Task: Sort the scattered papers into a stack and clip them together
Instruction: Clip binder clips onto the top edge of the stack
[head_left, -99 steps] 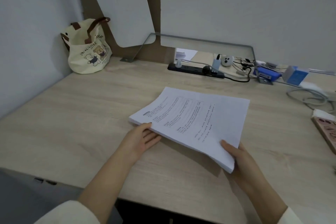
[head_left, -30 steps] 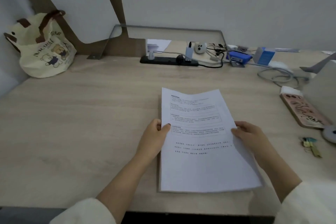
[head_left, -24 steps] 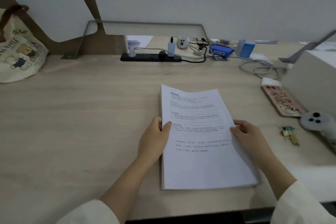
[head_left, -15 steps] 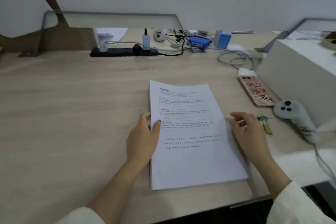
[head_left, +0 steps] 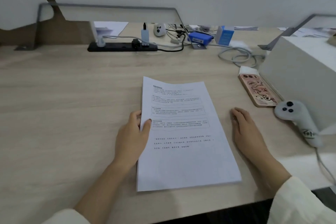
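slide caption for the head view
On a pale wood desk, the left hand pinches a white printed paper stack; the right hand rests beside it.

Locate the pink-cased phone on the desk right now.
Head view, right side: the phone lies flat on the desk, right of the paper stack, beside the grey box, just behind the white controller and beyond the right hand.

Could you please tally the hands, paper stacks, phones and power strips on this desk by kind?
Bare hands, left hand and right hand: 2
White printed paper stack: 1
Pink cartoon-cased phone: 1
Black power strip: 1
Total: 5
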{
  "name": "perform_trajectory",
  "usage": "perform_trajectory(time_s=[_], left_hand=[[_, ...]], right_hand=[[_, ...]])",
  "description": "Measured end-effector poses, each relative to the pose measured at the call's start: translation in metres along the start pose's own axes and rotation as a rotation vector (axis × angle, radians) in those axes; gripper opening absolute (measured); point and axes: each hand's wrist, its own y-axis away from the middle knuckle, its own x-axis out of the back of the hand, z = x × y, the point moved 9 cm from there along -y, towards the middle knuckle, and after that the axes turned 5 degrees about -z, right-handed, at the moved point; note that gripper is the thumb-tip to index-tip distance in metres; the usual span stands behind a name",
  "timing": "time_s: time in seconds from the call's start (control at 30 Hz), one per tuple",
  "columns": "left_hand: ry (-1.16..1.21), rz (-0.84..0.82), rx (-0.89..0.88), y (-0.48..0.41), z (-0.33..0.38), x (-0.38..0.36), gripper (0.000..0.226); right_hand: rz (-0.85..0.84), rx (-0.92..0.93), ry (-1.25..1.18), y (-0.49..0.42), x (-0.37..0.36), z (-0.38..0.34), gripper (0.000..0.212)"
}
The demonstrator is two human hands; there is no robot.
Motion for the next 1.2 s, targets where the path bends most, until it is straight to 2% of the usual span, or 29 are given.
perform_trajectory(time_s=[0.4,0.67,1.0,1.07,1.2], left_hand=[[0.012,0.105,0.126,0.001,-0.070,0.091,0.034],[-0.189,0.226,0.084,0.007,-0.075,0.112,0.036],[-0.298,0.299,0.080,0.015,-0.069,0.120,0.037],[-0.290,0.314,0.065,0.016,-0.069,0.121,0.038],[-0.264,0.311,0.106,0.020,-0.074,0.127,0.048]], right_hand=[[-0.097,0.297,-0.102,-0.026,-0.040,-0.098,0.036],[0.028,0.316,-0.111,-0.031,-0.038,-0.120,0.024],[0.097,0.303,-0.150,-0.022,-0.022,-0.122,0.025],[0.085,0.269,-0.251,-0.016,-0.014,-0.126,0.023],[-0.011,0.137,-0.630,-0.002,0.005,-0.141,0.021]])
